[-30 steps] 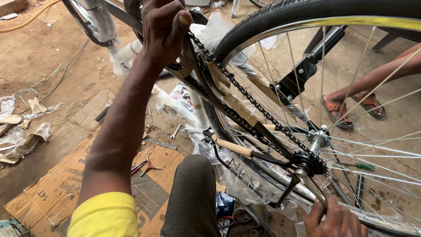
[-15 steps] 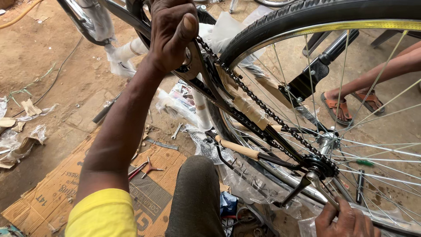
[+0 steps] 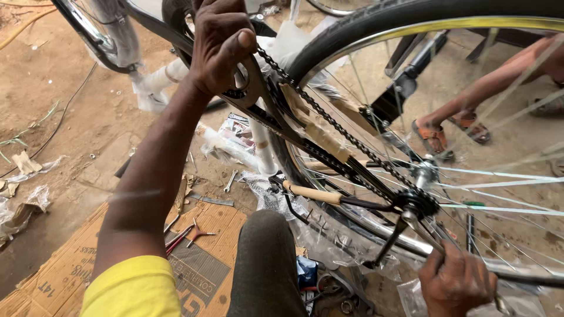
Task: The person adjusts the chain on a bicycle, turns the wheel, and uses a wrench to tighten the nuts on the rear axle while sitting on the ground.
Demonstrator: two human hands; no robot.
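A person's left hand [image 3: 220,44] closes its fingers around the crank [image 3: 249,88] above the bicycle chain [image 3: 329,120]; the right hand [image 3: 458,285] grips a spanner [image 3: 420,232] just below the rear hub [image 3: 417,199].

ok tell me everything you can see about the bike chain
The chain is a dark metal roller chain, looking greasy or dull. Its upper run slants from beside the left hand at the crank end down to the small sprocket at the rear wheel hub, looking fairly taut. The lower run lies close along the black frame stay. The left hand grips right at its front end; whether the fingers touch the links is unclear.
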